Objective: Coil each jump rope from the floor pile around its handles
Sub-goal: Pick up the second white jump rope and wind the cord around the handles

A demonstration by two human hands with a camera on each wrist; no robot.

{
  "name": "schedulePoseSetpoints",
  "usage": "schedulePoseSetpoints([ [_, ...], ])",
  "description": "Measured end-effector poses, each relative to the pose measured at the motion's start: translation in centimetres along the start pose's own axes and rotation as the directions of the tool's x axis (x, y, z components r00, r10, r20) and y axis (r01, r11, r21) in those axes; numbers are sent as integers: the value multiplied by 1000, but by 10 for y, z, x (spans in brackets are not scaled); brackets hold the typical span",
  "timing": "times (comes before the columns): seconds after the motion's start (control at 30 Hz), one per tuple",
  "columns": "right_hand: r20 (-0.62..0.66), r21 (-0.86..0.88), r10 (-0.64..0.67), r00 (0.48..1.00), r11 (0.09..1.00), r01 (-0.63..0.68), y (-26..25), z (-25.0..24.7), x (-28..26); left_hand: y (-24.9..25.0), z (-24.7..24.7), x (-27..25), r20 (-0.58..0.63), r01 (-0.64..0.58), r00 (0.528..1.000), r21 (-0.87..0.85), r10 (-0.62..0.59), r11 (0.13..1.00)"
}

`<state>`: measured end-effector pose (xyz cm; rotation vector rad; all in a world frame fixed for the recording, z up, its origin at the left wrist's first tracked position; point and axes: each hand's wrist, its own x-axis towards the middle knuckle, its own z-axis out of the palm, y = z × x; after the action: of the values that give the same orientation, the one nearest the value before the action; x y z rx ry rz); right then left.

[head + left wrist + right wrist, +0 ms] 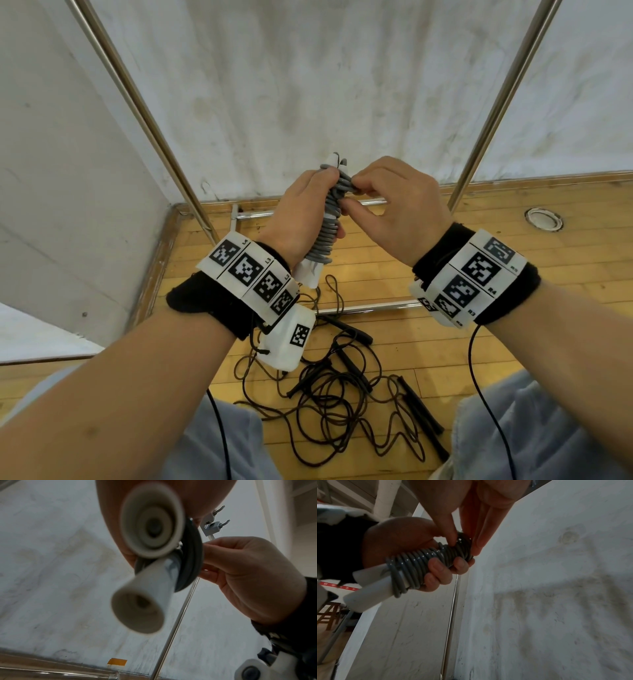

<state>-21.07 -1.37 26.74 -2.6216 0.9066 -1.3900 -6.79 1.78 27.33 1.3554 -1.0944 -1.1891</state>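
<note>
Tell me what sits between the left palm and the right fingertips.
The grey rope coiled round the white handles: the left hand grips it, the right hand pinches its upper turns. Clearest in the head view.

Wooden plank floor beneath the person. Tangled black jump ropes with black handles lie at 6 o'clock; metal frame base bars cross centre; round floor fitting at 3 o'clock.

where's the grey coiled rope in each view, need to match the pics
Head: grey coiled rope at centre, gripped by the left hand.
Left wrist: dark coil edge upper centre, behind the white handles.
Right wrist: coil left of centre.
Shared landmark: the white handles.
</note>
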Motion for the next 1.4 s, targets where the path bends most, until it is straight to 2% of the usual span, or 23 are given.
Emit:
schedulePoseSetpoints([
  [0.17,76,-51,39,996,998,-35,-3,3,-5,-4,1,2,27,75,997,72,-77,995],
  [0.3,93,-108,67,993,993,-57,-7,6,-5,-6,2,0,39,58,997,116,-63,992],
  [0.53,80,-144,83,993,987,-71,-11,7,-1,-5,6,-4,20,30,999,88,-31,996],
  [0.67,48,-131,92,995,988,-85,-7,8,-1,-4,7,-4,24,71,997,47,-72,996],
  [0.73,41,-79,92,995,993,-89,-3,9,-4,-4,7,-2,-19,43,999,43,-42,998],
  [0.8,58,53,164,985,985,-167,-3,9,-6,-4,5,-1,-79,-22,997,79,28,997],
  [0.87,108,198,358,927,906,-373,-4,9,-5,-7,3,1,-97,-77,991,138,91,988],
  [0.93,137,299,545,827,774,-559,-5,10,-1,-12,4,1,-61,-137,986,204,153,969],
  [1.0,163,421,676,719,611,-670,-7,8,4,-16,6,0,-35,-225,970,254,241,941],
  [1.07,254,517,711,655,472,-714,-10,7,6,-18,7,-1,-30,-311,942,291,334,905],
  [1.23,459,604,681,571,232,-763,-11,7,6,-18,3,-2,0,-380,912,382,411,842],
  [1.3,487,606,685,542,182,-774,-11,6,7,-17,3,-4,-13,-387,899,440,437,810],
  [1.4,476,584,725,497,162,-796,-8,4,10,-16,7,-7,-13,-395,888,491,459,777],
])
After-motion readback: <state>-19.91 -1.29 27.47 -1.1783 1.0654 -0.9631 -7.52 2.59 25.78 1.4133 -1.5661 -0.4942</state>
